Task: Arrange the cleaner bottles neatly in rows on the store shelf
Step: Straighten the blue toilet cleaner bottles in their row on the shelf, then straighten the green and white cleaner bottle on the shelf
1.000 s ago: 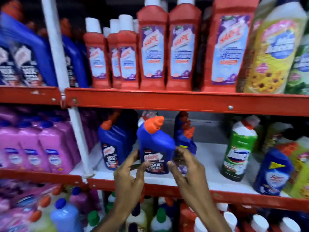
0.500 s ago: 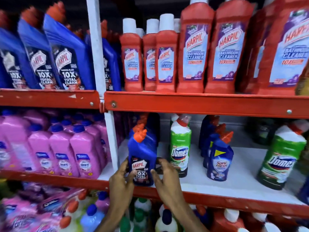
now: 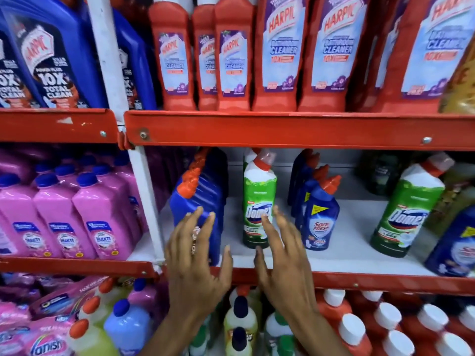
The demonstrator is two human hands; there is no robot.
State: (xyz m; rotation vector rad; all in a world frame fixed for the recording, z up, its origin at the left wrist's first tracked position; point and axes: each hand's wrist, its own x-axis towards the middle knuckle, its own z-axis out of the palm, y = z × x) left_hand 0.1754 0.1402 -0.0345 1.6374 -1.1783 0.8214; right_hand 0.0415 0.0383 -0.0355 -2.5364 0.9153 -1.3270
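Observation:
A blue Harpic bottle (image 3: 195, 201) with an orange cap stands at the left end of the white middle shelf (image 3: 347, 255), fronting a row of like bottles. My left hand (image 3: 198, 260) hovers open in front of it, fingers spread, holding nothing. My right hand (image 3: 280, 255) is open too, its fingers overlapping the lower part of a green Domex bottle (image 3: 259, 199) that stands upright beside the blue row. A row of blue Sani Fresh bottles (image 3: 318, 219) stands further right. Another Domex bottle (image 3: 408, 214) stands alone toward the right.
Red Harpic bathroom cleaner bottles (image 3: 282, 52) fill the upper shelf, large blue Harpic bottles (image 3: 51, 55) to their left. Pink Shakti bottles (image 3: 64, 217) sit left of the white upright post (image 3: 146, 196). Mixed bottles crowd the bottom shelf (image 3: 359, 330). A red rail (image 3: 359, 281) edges the middle shelf.
Both hands have let go of the blue Harpic bottle, which now stands at the front of the left row. The hands have opened and drawn back. The camera moved closer.

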